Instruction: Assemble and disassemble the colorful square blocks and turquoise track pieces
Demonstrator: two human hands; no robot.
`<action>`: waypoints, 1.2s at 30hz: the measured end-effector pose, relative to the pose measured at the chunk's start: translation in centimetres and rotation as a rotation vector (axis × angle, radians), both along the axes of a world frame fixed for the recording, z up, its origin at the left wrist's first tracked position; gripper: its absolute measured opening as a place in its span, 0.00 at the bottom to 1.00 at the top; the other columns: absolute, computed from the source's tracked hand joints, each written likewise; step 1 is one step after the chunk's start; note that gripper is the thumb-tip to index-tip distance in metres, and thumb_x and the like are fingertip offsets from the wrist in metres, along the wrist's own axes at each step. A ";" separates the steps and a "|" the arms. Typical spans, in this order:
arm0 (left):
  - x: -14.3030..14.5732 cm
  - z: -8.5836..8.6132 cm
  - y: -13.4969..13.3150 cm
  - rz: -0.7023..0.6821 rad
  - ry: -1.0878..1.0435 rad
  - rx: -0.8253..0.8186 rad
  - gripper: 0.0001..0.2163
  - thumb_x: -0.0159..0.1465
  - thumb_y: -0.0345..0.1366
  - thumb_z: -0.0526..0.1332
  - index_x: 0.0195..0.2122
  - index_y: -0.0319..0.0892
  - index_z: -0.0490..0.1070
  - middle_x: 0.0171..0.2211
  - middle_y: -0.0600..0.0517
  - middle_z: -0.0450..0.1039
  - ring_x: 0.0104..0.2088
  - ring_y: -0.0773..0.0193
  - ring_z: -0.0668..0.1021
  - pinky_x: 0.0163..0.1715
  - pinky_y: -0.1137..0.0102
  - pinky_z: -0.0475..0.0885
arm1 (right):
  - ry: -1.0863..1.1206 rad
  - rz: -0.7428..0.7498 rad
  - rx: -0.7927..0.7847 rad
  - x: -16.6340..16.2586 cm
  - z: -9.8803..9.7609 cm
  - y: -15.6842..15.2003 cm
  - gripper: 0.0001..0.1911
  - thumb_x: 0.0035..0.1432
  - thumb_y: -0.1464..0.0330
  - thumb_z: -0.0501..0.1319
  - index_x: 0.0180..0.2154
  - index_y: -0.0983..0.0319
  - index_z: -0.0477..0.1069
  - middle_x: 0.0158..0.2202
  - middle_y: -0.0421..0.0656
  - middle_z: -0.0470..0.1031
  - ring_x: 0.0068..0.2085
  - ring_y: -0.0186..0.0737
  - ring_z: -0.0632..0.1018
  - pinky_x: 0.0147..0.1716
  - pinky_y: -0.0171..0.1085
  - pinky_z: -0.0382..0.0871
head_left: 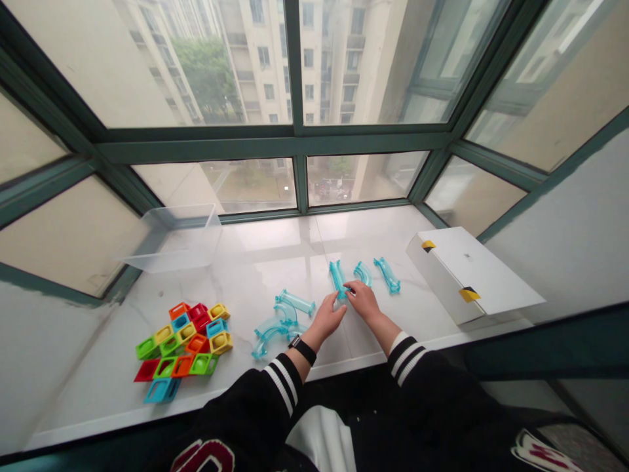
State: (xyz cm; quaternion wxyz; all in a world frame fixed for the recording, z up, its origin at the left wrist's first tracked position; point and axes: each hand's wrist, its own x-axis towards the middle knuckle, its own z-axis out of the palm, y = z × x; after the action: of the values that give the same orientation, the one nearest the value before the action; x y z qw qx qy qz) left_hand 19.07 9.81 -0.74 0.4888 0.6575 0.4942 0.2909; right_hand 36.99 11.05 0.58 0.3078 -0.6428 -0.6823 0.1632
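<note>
A straight, translucent blue toy track piece (337, 275) lies on the white sill, pointing away from me. My left hand (329, 316) has its fingertips closed at the near end of this piece. From the other side, my right hand (362, 299) pinches the same end, and the fingers partly hide it. Just beyond my right hand sits a curved blue track piece (363, 272), with another straight track piece (388, 275) farther right. Several more blue pieces, straight and curved, form a loose pile (282, 321) left of my left hand.
Colourful hollow blocks (184, 344) are grouped on the left of the marble-look sill (236, 262). A clear plastic bin (177, 239) stands at the back left by the window. On the right is a white box (472, 272) with yellow-and-black tabs. The sill's front edge runs below my forearms.
</note>
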 end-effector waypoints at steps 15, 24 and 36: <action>0.1 0.0 0.0 0.020 -0.030 -0.022 0.29 0.64 0.38 0.65 0.67 0.44 0.68 0.68 0.40 0.68 0.69 0.48 0.70 0.69 0.51 0.65 | -0.026 0.015 -0.003 0.0 0.0 0.0 0.13 0.62 0.75 0.63 0.47 0.59 0.81 0.44 0.45 0.82 0.42 0.42 0.80 0.50 0.42 0.75; -0.5 1.2 -0.3 0.028 -0.049 -0.045 0.29 0.63 0.37 0.65 0.67 0.44 0.68 0.68 0.40 0.68 0.67 0.48 0.72 0.65 0.50 0.70 | -0.034 0.043 -0.023 0.2 0.2 -0.2 0.16 0.63 0.75 0.63 0.50 0.59 0.79 0.48 0.46 0.79 0.41 0.40 0.80 0.50 0.42 0.76; -19.5 4.9 -6.9 0.429 0.186 0.420 0.16 0.70 0.41 0.56 0.56 0.46 0.73 0.50 0.46 0.79 0.48 0.54 0.80 0.48 0.56 0.79 | 0.146 0.136 0.092 -1.2 1.5 -8.6 0.12 0.69 0.68 0.58 0.49 0.58 0.78 0.40 0.46 0.78 0.37 0.42 0.79 0.46 0.42 0.77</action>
State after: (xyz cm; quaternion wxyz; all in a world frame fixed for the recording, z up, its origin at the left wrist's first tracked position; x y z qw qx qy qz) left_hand -0.46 2.88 4.13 0.2225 0.6486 0.5933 0.4217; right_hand 35.77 2.47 2.04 0.3740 -0.5665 -0.7070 0.1984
